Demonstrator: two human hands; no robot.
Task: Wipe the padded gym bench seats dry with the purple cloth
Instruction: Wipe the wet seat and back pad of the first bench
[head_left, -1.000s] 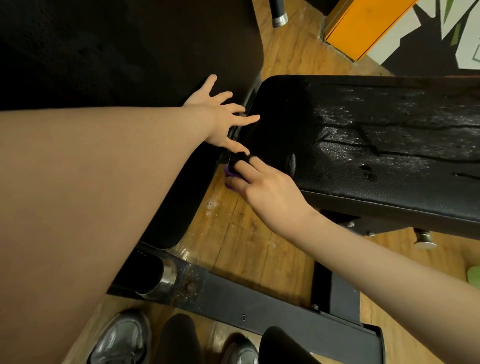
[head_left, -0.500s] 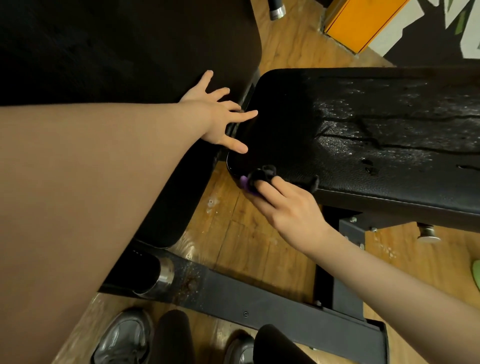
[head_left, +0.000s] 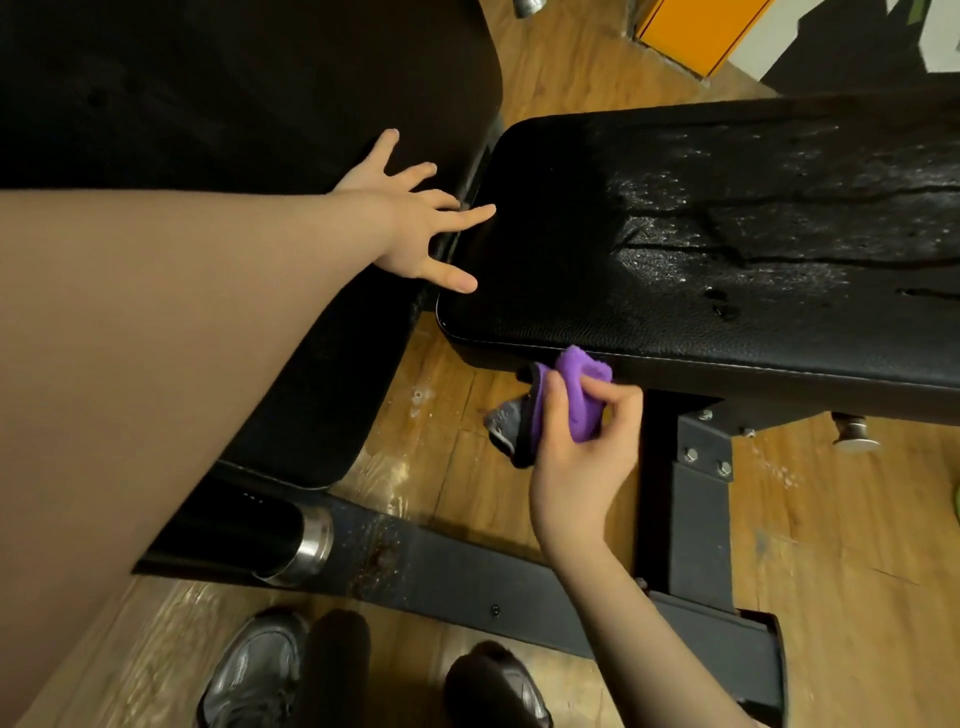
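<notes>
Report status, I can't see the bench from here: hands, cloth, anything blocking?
Right hand grip shut on purple cloth at seat pad front edge. Left hand open, braced across pads. Droplets remain. Nothing blocking.

Gym: padded bench (head_left: 727, 249), steel frame (head_left: 467, 582)

cloth (head_left: 582, 392): purple | bench seat (head_left: 727, 249): black | floor (head_left: 857, 519): brown wood-grain

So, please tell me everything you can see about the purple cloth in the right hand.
The purple cloth looks like soft, fuzzy microfibre, bunched into a wad, with a grey and black part hanging down at its left. The right hand pinches it between thumb and fingers. Its top presses against the near side edge of the black padded bench seat, below the stitched seam. It hangs above the wooden floor, not touching it.
</notes>
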